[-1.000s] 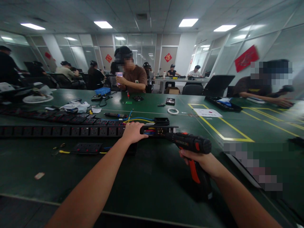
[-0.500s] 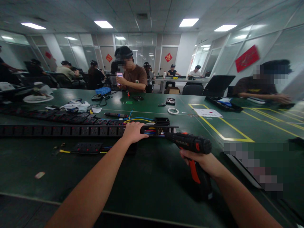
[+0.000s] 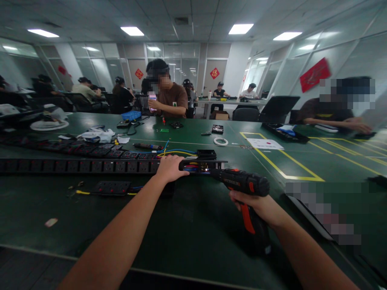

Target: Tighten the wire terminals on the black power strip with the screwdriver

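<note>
My left hand (image 3: 171,167) is wrapped over the right end part of a long black power strip (image 3: 96,166), the thumb on its near side. Past the thumb, the strip's end is uncovered, with coloured wires and metal parts showing inside. In my right hand (image 3: 256,203) is a black and orange cordless drill (image 3: 242,181), gripped by its handle. Its nose points left into the strip's open end; the bit's exact contact cannot be made out. A short socket module (image 3: 112,187) with yellow and blue wires lies nearer me on the left.
Behind the strip lie another row of sockets (image 3: 99,151), a dark pen-shaped tool (image 3: 147,146) and a white ring (image 3: 220,141). A blue basket (image 3: 131,115) stands farther back. One person across the table (image 3: 171,94) holds a phone; another person (image 3: 329,108) sits at right.
Both my hands, the drill and the strip look almost unmoved. The person across the table has shifted their hands slightly at the phone.
</note>
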A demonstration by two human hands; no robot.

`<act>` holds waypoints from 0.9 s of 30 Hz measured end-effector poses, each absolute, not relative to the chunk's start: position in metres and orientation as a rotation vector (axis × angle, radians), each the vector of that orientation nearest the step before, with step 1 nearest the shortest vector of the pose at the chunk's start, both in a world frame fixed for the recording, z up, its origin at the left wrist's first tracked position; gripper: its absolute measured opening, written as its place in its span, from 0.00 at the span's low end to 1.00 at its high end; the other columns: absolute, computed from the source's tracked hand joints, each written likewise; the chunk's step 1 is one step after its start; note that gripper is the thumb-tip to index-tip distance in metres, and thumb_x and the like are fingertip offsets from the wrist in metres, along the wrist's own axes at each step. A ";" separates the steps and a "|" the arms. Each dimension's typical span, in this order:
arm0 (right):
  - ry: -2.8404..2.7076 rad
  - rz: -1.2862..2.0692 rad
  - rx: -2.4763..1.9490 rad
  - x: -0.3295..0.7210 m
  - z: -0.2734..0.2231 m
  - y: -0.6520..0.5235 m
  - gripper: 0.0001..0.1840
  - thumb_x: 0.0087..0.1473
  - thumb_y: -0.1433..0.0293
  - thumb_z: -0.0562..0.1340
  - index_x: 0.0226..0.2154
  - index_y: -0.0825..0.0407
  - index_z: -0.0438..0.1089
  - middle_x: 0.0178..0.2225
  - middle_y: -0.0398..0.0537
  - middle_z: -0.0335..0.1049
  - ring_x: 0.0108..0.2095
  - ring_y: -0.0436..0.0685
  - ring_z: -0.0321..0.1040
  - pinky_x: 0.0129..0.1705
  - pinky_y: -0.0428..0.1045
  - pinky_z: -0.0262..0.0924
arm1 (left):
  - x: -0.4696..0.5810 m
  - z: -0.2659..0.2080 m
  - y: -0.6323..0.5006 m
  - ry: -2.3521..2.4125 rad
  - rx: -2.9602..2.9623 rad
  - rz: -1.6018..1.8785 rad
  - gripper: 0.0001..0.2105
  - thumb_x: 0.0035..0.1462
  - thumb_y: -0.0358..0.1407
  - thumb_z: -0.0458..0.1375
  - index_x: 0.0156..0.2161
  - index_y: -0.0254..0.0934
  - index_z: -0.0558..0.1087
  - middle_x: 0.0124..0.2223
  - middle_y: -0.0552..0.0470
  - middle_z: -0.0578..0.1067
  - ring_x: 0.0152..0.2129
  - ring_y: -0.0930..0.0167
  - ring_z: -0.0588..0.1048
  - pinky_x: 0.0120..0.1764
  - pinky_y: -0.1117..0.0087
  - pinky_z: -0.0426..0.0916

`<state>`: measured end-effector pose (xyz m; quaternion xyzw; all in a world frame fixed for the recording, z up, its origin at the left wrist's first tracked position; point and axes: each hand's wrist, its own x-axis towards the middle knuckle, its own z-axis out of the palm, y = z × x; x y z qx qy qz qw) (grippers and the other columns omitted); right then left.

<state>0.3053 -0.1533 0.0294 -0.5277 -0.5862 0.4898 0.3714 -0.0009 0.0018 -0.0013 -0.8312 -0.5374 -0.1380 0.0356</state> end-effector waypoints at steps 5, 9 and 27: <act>-1.512 1.253 -1.375 0.305 0.030 -0.153 0.23 0.48 0.49 0.73 0.28 0.52 0.74 0.23 0.43 0.69 0.25 0.54 0.65 0.30 0.51 0.57 | -0.001 -0.002 0.003 -1.645 -2.549 -0.414 0.32 0.55 0.63 0.61 0.58 0.45 0.74 0.58 0.44 0.76 0.54 0.52 0.73 0.53 0.54 0.63; -1.523 1.247 -1.374 0.304 0.032 -0.154 0.24 0.48 0.48 0.72 0.26 0.52 0.74 0.23 0.44 0.69 0.25 0.55 0.64 0.31 0.51 0.58 | -0.001 -0.001 0.002 -1.632 -2.551 -0.416 0.31 0.56 0.62 0.61 0.57 0.45 0.74 0.58 0.44 0.77 0.54 0.53 0.73 0.52 0.54 0.63; -1.449 1.318 -1.310 0.306 0.029 -0.152 0.21 0.48 0.51 0.74 0.31 0.52 0.75 0.26 0.46 0.73 0.27 0.57 0.68 0.32 0.52 0.61 | -0.001 0.000 0.001 -1.622 -2.540 -0.421 0.31 0.56 0.62 0.61 0.57 0.45 0.74 0.57 0.45 0.77 0.53 0.53 0.74 0.52 0.54 0.64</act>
